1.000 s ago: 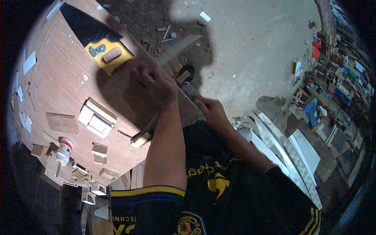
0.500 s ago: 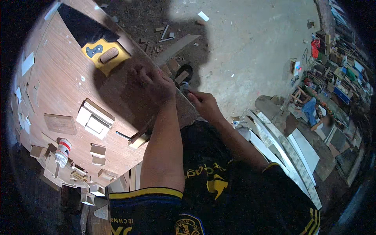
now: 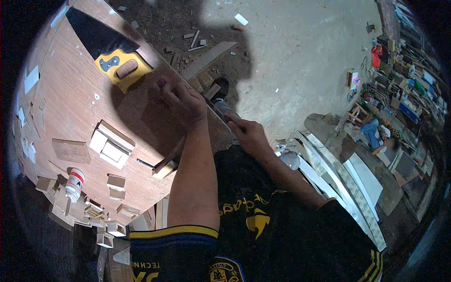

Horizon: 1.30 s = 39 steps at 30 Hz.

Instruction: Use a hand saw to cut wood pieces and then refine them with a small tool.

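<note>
My left hand (image 3: 184, 103) is curled in shadow on the workbench (image 3: 75, 117) by its edge, its fingers bent around something I cannot make out. My right hand (image 3: 246, 131) is closed on a slim object at that edge, too hidden to name. A yellow-handled handsaw (image 3: 112, 75) lies beyond my left hand. Left of my left forearm are a pale wooden box (image 3: 109, 144), a pen (image 3: 144, 163) and a white bottle with red bands (image 3: 75, 184).
Small wooden boxes (image 3: 115, 229) and offcuts crowd the bench's near left. Scraps (image 3: 197, 40) litter the floor beyond. At right, a co-worker (image 3: 371, 131) sits low beside piled timber (image 3: 408, 89); long white boards (image 3: 361, 178) lie nearby.
My right hand first rose along the bench edge, then came back down slightly toward me. My left hand shifted a little left with the slightly moving view.
</note>
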Each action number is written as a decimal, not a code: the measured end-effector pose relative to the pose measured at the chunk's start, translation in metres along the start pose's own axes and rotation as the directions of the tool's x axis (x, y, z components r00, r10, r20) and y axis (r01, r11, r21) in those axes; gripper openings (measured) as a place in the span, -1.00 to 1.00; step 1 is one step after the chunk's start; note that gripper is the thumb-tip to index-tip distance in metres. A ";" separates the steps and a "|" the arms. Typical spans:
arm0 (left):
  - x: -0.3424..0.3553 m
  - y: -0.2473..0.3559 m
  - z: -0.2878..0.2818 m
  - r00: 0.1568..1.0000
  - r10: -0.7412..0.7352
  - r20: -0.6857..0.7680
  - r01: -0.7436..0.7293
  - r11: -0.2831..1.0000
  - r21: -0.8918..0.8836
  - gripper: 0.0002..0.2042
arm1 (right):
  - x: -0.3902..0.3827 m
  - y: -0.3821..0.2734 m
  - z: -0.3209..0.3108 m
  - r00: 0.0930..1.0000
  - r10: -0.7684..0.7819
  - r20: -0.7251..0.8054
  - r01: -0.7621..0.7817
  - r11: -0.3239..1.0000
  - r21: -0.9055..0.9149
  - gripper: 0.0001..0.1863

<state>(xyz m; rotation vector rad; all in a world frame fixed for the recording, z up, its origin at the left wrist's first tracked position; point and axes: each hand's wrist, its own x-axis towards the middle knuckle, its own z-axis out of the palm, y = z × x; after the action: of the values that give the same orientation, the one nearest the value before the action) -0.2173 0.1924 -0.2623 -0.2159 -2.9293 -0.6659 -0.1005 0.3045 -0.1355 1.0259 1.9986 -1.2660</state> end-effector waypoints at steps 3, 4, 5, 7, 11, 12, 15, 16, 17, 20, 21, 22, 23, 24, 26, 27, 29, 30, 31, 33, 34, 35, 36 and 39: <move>0.004 0.015 -0.002 0.999 -0.001 0.044 0.002 1.000 -0.019 -0.76 | 0.003 0.000 0.000 0.998 0.033 -0.048 -0.031 0.999 0.040 -0.68; 0.006 0.013 -0.007 0.998 0.016 0.068 -0.019 0.999 0.042 -0.75 | 0.005 -0.002 0.003 0.998 0.027 -0.059 -0.020 0.994 0.104 -0.67; 0.003 0.009 -0.006 0.997 0.016 0.070 -0.020 0.999 0.050 -0.75 | 0.003 -0.003 0.000 0.998 0.027 -0.053 -0.021 0.994 0.108 -0.67; 0.000 -0.001 0.003 1.000 -0.013 -0.012 0.013 1.000 -0.021 -0.76 | 0.003 -0.008 -0.010 0.999 -0.049 -0.006 0.049 0.999 0.018 -0.66; -0.008 0.001 0.014 0.997 -0.073 0.017 0.075 0.994 -0.084 -0.76 | 0.008 -0.007 -0.009 1.000 -0.019 -0.013 0.019 0.998 0.056 -0.65; -0.009 0.004 0.014 0.998 -0.056 0.019 0.057 0.997 -0.056 -0.78 | 0.018 -0.007 -0.008 0.999 -0.037 -0.026 0.037 0.999 0.004 -0.65; -0.003 0.000 0.011 0.999 -0.041 0.001 0.041 0.999 -0.022 -0.80 | 0.017 0.001 -0.004 0.998 -0.064 -0.026 0.063 0.998 -0.013 -0.65; -0.003 0.000 0.008 0.999 -0.050 0.000 0.050 0.998 -0.027 -0.81 | 0.012 0.001 -0.006 0.998 -0.051 -0.019 0.052 0.999 0.012 -0.65; -0.001 0.000 0.007 0.999 -0.053 -0.001 0.053 0.998 -0.022 -0.81 | 0.014 0.001 -0.004 0.998 -0.054 -0.013 0.054 0.998 0.011 -0.65; 0.007 0.010 -0.005 0.999 0.011 -0.031 -0.012 0.999 -0.038 -0.82 | 0.021 -0.008 -0.007 0.997 -0.068 -0.028 0.069 0.998 0.014 -0.65; 0.009 0.021 -0.013 0.999 0.037 0.002 -0.037 0.999 -0.009 -0.81 | 0.028 -0.013 -0.009 0.998 -0.065 -0.027 0.064 0.997 -0.036 -0.65; 0.013 0.019 -0.019 0.998 0.063 0.028 -0.064 0.997 0.037 -0.78 | 0.034 -0.018 -0.004 0.997 -0.074 -0.011 0.072 0.994 -0.078 -0.66; 0.012 0.015 -0.016 0.998 0.063 0.026 -0.064 0.997 0.044 -0.78 | 0.030 -0.017 -0.001 0.997 -0.078 -0.006 0.077 0.994 -0.075 -0.66; 0.007 0.009 -0.008 0.999 0.039 0.017 -0.040 0.999 0.021 -0.73 | 0.022 -0.012 0.001 0.999 -0.051 -0.008 0.051 0.998 -0.032 -0.66; 0.007 0.010 -0.009 1.000 0.011 0.018 -0.011 1.000 -0.008 -0.67 | 0.016 -0.007 0.002 1.000 -0.015 -0.009 0.015 1.000 0.007 -0.65; 0.007 0.009 -0.010 1.000 0.025 0.015 -0.025 1.000 0.019 -0.65 | 0.018 -0.005 0.003 1.000 -0.014 -0.012 0.015 0.998 0.059 -0.65; 0.006 0.013 -0.010 0.999 0.039 0.017 -0.040 0.999 0.037 -0.62 | 0.021 0.002 0.005 1.000 -0.006 -0.020 0.009 0.994 0.108 -0.64; 0.004 0.014 -0.008 0.999 0.017 0.051 -0.018 1.000 0.023 -0.63 | 0.023 0.005 0.010 0.996 -0.052 -0.068 0.058 0.994 0.091 -0.65; 0.003 0.011 -0.009 0.996 -0.004 0.085 0.002 1.000 0.018 -0.65 | 0.024 0.000 0.014 0.989 -0.100 -0.108 0.108 0.991 0.078 -0.65; 0.001 0.007 -0.011 0.995 -0.004 0.102 0.002 1.000 0.021 -0.65 | 0.020 -0.006 0.007 0.997 -0.053 -0.054 0.056 0.996 0.068 -0.65; 0.005 0.008 -0.010 0.994 -0.002 0.110 0.000 1.000 0.012 -0.66 | 0.022 -0.012 0.001 1.000 -0.012 -0.012 0.012 0.999 0.049 -0.66; 0.009 0.010 -0.010 0.995 0.006 0.102 -0.007 1.000 0.011 -0.66 | 0.022 -0.011 0.000 1.000 -0.020 -0.018 0.021 0.998 0.054 -0.66; 0.011 0.012 -0.011 0.998 0.033 0.058 -0.034 0.999 0.019 -0.67 | 0.021 -0.008 0.001 0.999 -0.041 -0.033 0.042 0.999 0.029 -0.67; 0.008 0.015 -0.008 0.998 0.062 0.000 -0.062 0.997 0.039 -0.71 | 0.011 0.000 0.006 0.995 -0.080 -0.063 0.078 0.997 -0.030 -0.67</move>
<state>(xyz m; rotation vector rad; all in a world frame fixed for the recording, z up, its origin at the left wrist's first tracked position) -0.2218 0.2028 -0.2475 -0.3014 -2.9180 -0.5995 -0.1061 0.3021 -0.1469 0.9951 2.1184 -1.2569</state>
